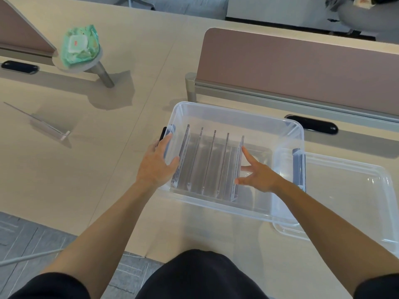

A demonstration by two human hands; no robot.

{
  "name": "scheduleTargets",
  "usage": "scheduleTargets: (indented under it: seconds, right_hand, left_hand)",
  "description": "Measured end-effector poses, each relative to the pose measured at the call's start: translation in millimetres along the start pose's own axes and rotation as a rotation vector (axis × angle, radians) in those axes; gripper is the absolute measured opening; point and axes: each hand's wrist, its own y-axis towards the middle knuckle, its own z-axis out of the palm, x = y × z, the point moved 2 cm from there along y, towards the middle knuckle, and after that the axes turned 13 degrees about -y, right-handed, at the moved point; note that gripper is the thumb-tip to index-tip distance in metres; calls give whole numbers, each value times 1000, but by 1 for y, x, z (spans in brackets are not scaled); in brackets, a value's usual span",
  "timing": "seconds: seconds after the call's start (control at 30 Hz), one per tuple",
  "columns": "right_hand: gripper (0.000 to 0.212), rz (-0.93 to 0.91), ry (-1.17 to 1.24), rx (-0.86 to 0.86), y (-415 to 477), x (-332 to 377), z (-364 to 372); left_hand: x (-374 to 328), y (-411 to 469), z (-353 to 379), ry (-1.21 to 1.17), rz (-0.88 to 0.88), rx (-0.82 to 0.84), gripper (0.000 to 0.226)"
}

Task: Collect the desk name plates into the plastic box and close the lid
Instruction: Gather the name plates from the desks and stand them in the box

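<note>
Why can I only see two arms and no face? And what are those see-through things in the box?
There is no machine here, just a person. The camera sits on their head and looks down, so you see their own arms from above.

The left hand rests against the left end of the clear plastic box. The right hand reaches inside with fingers spread, and one fingertip touches the rightmost of five clear name plates standing on edge in a row. Neither hand grips anything.

The box's lid lies on the desk to the right, not on yet. One more name plate waits on the desk to the left. Farther back, a green pack of wipes sits on a little round stand.
</note>
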Motion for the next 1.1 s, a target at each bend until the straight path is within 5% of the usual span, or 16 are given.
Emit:
scheduleTargets:
  seconds: [0.6, 0.83, 1.1]
  right_hand:
    - [112, -23, -49, -17, 4, -5, 1]
    - [56, 10, -378, -388, -2, 44, -31]
    - [33, -255, -391, -379, -11, 182, 2]
  left_hand:
    - [-3, -2, -1, -11, -29, 16, 73]
    - [-8, -5, -21, -194, -57, 74, 65]
    - [32, -44, -91, -384, -211, -47, 31]
